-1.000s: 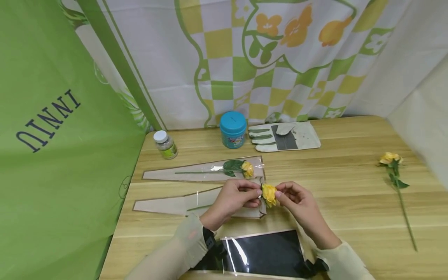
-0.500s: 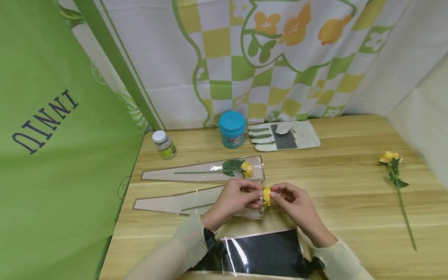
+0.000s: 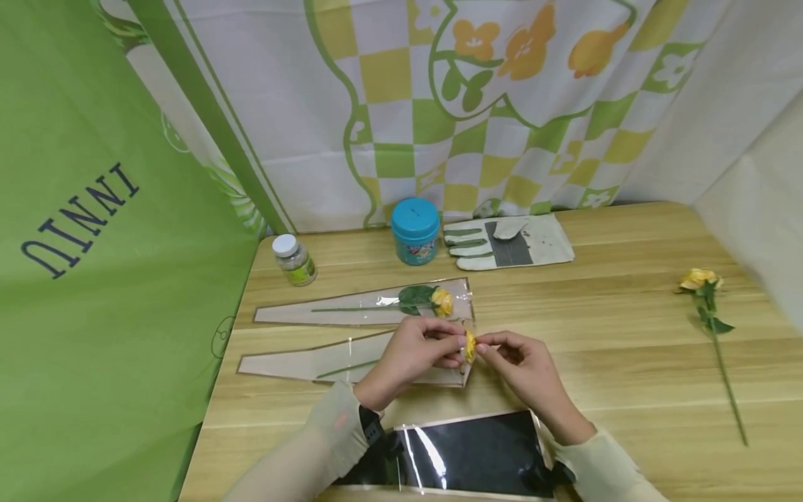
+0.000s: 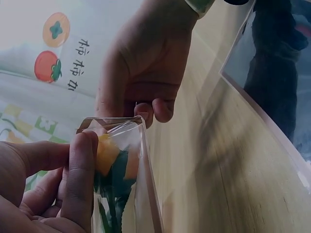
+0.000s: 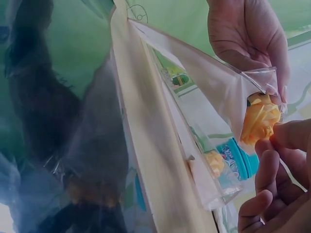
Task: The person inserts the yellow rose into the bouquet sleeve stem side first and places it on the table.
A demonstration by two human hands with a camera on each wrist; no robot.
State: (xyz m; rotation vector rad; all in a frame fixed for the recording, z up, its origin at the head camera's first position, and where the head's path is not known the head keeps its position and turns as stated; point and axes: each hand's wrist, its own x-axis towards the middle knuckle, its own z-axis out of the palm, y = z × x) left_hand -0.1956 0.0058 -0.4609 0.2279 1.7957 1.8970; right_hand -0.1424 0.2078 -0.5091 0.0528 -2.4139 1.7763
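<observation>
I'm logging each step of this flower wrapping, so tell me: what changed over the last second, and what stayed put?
The yellow rose head slid left, deeper into the mouth of the near clear sleeve, so less of the bloom shows. The right hand followed it left, still pinching the bloom; the left hand kept its hold on the sleeve's mouth. The wrapped rose, loose rose, glove, blue jar and bottle stayed put.

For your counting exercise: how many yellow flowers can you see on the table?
3. One flower lies sealed in the far sleeve; one is pinched between the left hand and right hand at the near sleeve's mouth; one lies loose at the right. None seems hidden.
</observation>
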